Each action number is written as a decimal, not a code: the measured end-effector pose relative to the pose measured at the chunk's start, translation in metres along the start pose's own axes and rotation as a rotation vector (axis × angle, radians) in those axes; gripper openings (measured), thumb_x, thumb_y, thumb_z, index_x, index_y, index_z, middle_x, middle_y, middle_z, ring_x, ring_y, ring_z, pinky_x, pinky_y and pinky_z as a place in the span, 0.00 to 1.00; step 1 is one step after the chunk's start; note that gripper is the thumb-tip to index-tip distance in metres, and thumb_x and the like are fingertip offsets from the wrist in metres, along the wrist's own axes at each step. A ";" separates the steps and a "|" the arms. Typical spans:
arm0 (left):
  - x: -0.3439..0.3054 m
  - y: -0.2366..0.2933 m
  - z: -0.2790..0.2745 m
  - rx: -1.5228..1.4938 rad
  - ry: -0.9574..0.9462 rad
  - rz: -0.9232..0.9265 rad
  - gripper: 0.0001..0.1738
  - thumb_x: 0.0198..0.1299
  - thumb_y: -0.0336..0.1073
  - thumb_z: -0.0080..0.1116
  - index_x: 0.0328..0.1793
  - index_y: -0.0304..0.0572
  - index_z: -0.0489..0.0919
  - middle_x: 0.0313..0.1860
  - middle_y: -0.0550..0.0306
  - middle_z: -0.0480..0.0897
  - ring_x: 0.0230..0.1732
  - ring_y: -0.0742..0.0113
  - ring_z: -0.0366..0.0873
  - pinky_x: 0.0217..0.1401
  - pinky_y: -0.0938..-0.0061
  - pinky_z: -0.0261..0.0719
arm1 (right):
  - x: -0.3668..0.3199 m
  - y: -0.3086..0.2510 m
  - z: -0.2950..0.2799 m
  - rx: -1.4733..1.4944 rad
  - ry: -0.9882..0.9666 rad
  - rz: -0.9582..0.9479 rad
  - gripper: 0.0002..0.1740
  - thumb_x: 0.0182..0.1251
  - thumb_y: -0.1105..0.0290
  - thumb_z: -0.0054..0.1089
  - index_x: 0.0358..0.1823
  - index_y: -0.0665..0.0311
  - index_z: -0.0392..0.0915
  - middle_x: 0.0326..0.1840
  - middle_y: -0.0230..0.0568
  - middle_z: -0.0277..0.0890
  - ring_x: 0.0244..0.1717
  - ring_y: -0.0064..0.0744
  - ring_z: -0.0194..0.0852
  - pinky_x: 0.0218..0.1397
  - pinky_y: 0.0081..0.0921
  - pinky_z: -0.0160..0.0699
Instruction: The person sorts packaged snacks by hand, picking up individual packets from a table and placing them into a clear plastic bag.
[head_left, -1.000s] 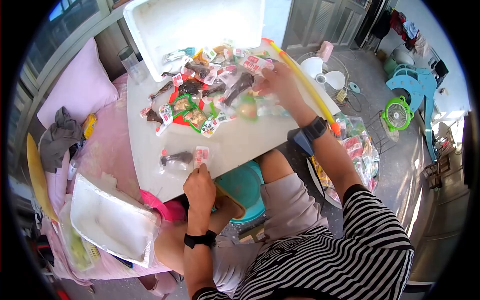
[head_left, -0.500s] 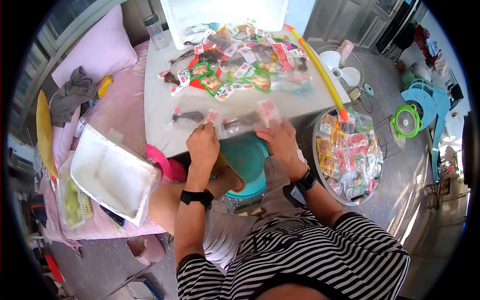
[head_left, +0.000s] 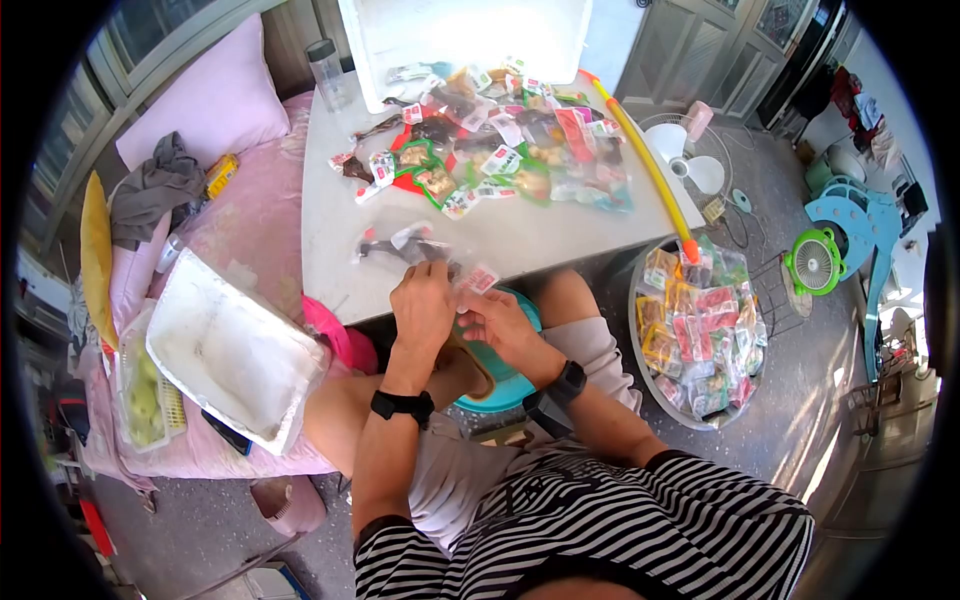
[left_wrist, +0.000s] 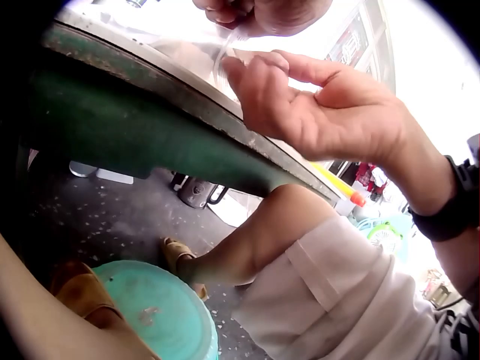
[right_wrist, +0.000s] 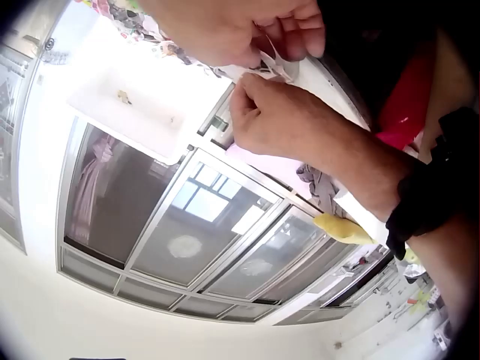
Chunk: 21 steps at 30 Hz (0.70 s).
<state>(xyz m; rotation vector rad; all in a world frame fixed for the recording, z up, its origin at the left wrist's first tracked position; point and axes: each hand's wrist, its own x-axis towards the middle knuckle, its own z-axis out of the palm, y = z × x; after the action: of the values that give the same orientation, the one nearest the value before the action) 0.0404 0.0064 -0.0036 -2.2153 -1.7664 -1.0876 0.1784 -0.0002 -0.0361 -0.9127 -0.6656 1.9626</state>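
Note:
Both hands are close together at the near edge of the table. My left hand (head_left: 423, 302) grips clear vacuum-packed packets of dark meat (head_left: 405, 246), bunched above the tabletop; its fingertips are hidden in the head view. My right hand (head_left: 503, 325) pinches the end of a clear packet near its red-and-white label (head_left: 480, 279), just right of the left knuckles. In the left wrist view the thumb and fingers of the right hand (left_wrist: 315, 105) meet at clear plastic. Thin clear film (right_wrist: 279, 66) shows between the two hands in the right wrist view.
Several food packets (head_left: 440, 187) are piled on the table (head_left: 335, 290) before a white foam box (head_left: 460, 40). A yellow tube (head_left: 650, 165) lies along the right edge. A round tub (head_left: 650, 385) of packets stands right; an empty foam box (head_left: 230, 345) sits left.
My right hand moved from the pile to the near table edge with a packet, then left to meet my left hand. The left hand's packet has been lifted and gathered with the other.

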 end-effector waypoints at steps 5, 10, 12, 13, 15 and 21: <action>-0.002 -0.004 -0.001 0.037 -0.010 -0.010 0.04 0.51 0.25 0.55 0.34 0.37 0.76 0.26 0.49 0.76 0.30 0.49 0.77 0.30 0.59 0.74 | 0.007 -0.017 -0.018 -0.005 -0.017 0.035 0.11 0.68 0.63 0.57 0.30 0.62 0.75 0.24 0.30 0.72 0.18 0.15 0.62 0.18 0.14 0.61; 0.001 0.001 -0.007 -0.014 -0.068 0.075 0.07 0.50 0.25 0.55 0.38 0.37 0.78 0.27 0.49 0.76 0.32 0.49 0.77 0.31 0.59 0.75 | 0.038 -0.016 0.009 -0.035 -0.082 -0.044 0.08 0.66 0.69 0.54 0.29 0.63 0.74 0.19 0.30 0.69 0.17 0.16 0.63 0.16 0.15 0.61; 0.002 0.001 -0.011 -0.003 -0.071 0.111 0.08 0.51 0.25 0.54 0.38 0.37 0.78 0.28 0.50 0.77 0.32 0.49 0.78 0.31 0.59 0.76 | 0.054 -0.010 0.016 -0.108 -0.041 -0.098 0.07 0.64 0.73 0.52 0.28 0.65 0.75 0.19 0.32 0.70 0.16 0.18 0.64 0.16 0.16 0.64; 0.003 0.001 -0.011 0.010 -0.065 0.098 0.07 0.51 0.24 0.54 0.38 0.37 0.78 0.28 0.50 0.77 0.32 0.50 0.78 0.31 0.60 0.76 | 0.056 -0.011 0.018 -0.116 -0.023 -0.093 0.07 0.64 0.72 0.52 0.28 0.65 0.75 0.19 0.32 0.70 0.16 0.19 0.65 0.16 0.16 0.65; 0.002 -0.002 -0.013 0.038 -0.054 0.069 0.07 0.50 0.24 0.55 0.37 0.37 0.78 0.28 0.50 0.77 0.32 0.50 0.78 0.31 0.60 0.76 | 0.057 -0.013 0.023 -0.134 0.009 -0.079 0.08 0.64 0.71 0.53 0.28 0.66 0.76 0.19 0.33 0.71 0.16 0.19 0.66 0.17 0.16 0.68; 0.002 -0.003 -0.017 0.075 -0.102 0.043 0.04 0.51 0.25 0.54 0.34 0.37 0.76 0.29 0.49 0.77 0.33 0.51 0.78 0.31 0.60 0.76 | 0.037 -0.026 0.019 -0.271 -0.006 -0.054 0.10 0.62 0.69 0.52 0.25 0.66 0.76 0.19 0.34 0.71 0.16 0.21 0.67 0.15 0.18 0.69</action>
<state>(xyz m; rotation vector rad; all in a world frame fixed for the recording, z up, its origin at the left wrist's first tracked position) 0.0301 0.0008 0.0093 -2.2906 -1.7582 -0.8995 0.1612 0.0426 -0.0189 -1.0394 -0.9671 1.8564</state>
